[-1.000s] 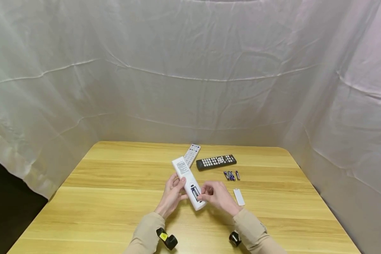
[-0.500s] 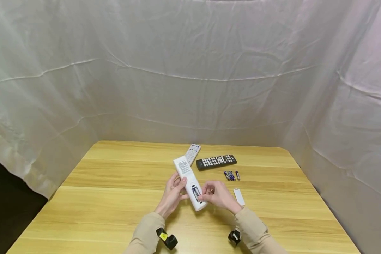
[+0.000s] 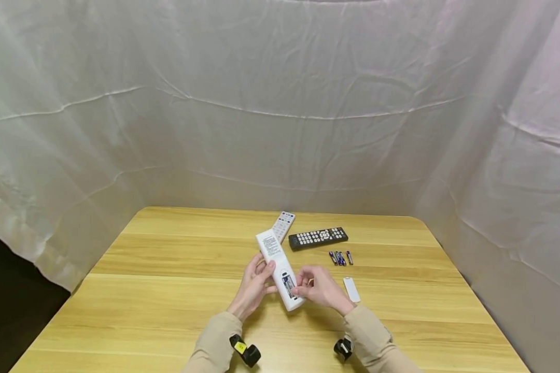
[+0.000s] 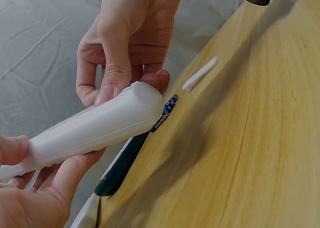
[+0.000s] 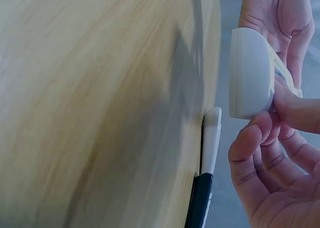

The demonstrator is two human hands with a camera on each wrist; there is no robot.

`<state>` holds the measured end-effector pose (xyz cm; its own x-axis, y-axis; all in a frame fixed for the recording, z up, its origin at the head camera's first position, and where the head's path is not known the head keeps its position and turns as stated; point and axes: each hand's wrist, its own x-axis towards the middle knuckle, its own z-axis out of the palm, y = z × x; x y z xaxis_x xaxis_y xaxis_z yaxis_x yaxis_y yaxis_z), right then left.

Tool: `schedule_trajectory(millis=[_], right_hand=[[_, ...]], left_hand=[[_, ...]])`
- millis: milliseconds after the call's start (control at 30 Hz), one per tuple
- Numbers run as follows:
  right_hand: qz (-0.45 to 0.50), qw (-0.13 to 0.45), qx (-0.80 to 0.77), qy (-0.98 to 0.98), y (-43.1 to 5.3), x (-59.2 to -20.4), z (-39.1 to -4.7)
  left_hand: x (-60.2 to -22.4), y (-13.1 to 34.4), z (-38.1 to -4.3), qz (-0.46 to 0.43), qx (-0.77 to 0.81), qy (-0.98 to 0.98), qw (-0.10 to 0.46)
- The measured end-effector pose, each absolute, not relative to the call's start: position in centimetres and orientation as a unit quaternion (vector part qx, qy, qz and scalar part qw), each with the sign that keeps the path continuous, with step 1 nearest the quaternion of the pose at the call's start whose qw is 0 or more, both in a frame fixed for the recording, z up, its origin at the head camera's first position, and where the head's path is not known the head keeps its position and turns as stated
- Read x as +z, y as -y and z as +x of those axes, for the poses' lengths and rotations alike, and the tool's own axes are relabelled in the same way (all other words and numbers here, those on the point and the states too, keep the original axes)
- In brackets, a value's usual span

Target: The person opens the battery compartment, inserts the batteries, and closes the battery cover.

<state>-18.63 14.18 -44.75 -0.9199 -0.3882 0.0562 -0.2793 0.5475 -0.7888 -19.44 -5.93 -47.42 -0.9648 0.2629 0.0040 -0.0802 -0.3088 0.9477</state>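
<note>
My left hand (image 3: 253, 286) grips a white remote control (image 3: 274, 259) by its left side, thumb on top, holding it tilted above the table with its back up. The lower part has an uncovered battery compartment (image 3: 289, 285) with batteries in it. At its right edge, my right hand (image 3: 324, 288) pinches the remote, thumb over the compartment and fingers curled at the side. The right wrist view shows that thumb (image 5: 295, 107) partly hiding the compartment. On the table to the right lies a white battery cover (image 3: 351, 289).
Several blue batteries (image 3: 340, 258) lie beyond the cover. A black remote control (image 3: 318, 238) rests behind them, and another white remote control (image 3: 284, 224) lies partly hidden behind the held one. Pale curtains (image 3: 280, 145) surround the wooden table (image 3: 168, 300).
The held remote has shifted very slightly right. The batteries show more fully in the compartment as the right thumb moves slightly. Things on the table stay put.
</note>
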Motion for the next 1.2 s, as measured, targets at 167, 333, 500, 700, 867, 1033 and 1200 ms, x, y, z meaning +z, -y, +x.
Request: schedule_trajectory(millis=[167,333,500,700,867,1033,1200], right_hand=[[-0.189,0.061,-0.442,-0.875,-14.3,-45.0,-18.6],[-0.193,0.055,-0.444,-0.873,-14.4,-45.1,-18.7],[-0.200,0.051,-0.444,-0.872,-14.6,-45.2,-18.7],[-0.204,0.056,-0.445,-0.870,-14.8,-45.4,-18.7],[-0.212,0.056,-0.449,-0.866,-15.0,-45.4,-18.6],[-0.208,0.052,-0.450,-0.867,-15.0,-45.4,-18.5],[-0.163,0.040,-0.453,-0.876,-15.3,-45.3,-18.7]], left_hand=[[-47.6,6.0,-19.5,0.081,0.804,-0.578,0.112],[-47.6,5.9,-19.6,0.081,0.804,-0.578,0.115],[-47.6,5.8,-19.5,0.080,0.802,-0.580,0.115],[-47.6,5.8,-19.4,0.079,0.800,-0.582,0.121],[-47.6,5.8,-19.3,0.079,0.800,-0.583,0.121],[-47.6,5.8,-19.3,0.076,0.800,-0.583,0.122],[-47.6,5.7,-19.4,0.070,0.801,-0.582,0.119]])
